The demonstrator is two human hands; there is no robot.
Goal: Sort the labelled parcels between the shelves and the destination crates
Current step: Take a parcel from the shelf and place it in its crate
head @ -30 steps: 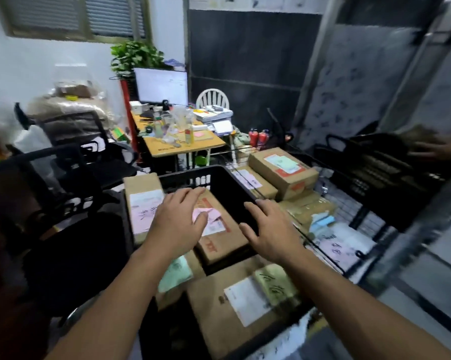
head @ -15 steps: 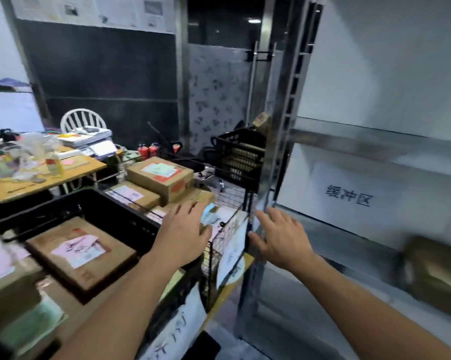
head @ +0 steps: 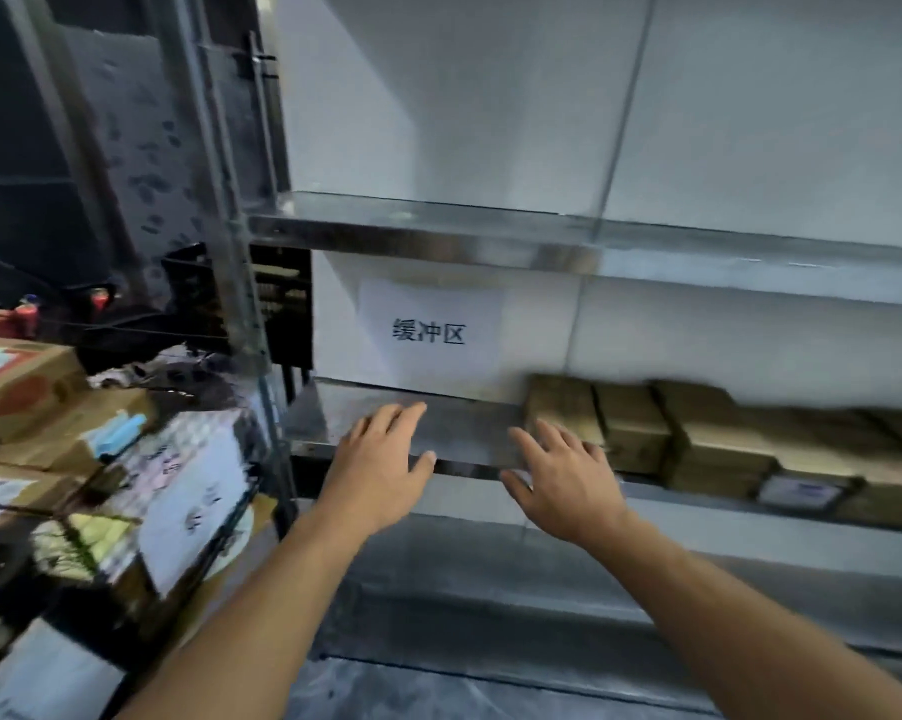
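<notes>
The left hand [head: 381,470] and right hand [head: 568,480] are held empty, fingers spread, at a metal shelf [head: 464,433]. Brown parcels [head: 698,439] lie on it, just right. A pickup seems begun; one parcel must be gripped next.

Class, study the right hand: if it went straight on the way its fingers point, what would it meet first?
Probably the leftmost brown parcel on the metal shelf; the right hand is open just before it, though depth is unclear.
</notes>
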